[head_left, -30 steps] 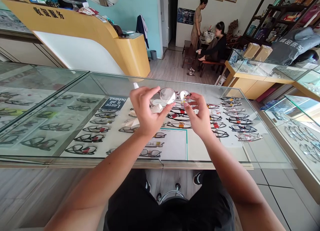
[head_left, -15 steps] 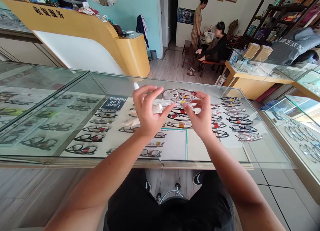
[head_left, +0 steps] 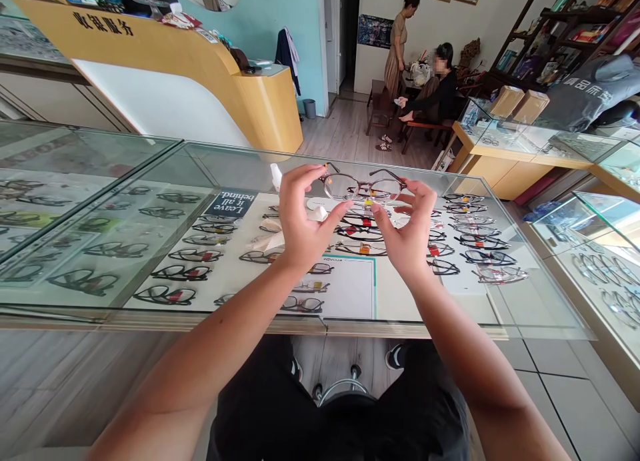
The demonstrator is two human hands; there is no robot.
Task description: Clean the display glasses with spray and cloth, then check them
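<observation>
Above a glass display counter (head_left: 525,314) I hold a pair of thin-rimmed glasses (head_left: 363,186) level between both hands. My left hand (head_left: 303,218) pinches the left end of the frame with thumb and fingers; a small white cloth (head_left: 317,213) is tucked under its thumb. My right hand (head_left: 407,231) grips the right end of the frame, fingers curled. The lenses are clear and face away from me. A small white bottle (head_left: 275,176) stands on the glass just left of my left hand.
Under the glass lie rows of several spectacle frames (head_left: 183,273) and a dark sign (head_left: 229,204). A curved wooden reception desk (head_left: 200,68) stands behind. Two people (head_left: 425,74) are at the back, one seated. More glass counters (head_left: 590,248) run along the right.
The glasses have been turned from tilted to level and lifted slightly. My left fingers shifted from wiping the lens with the cloth to pinching the frame's end.
</observation>
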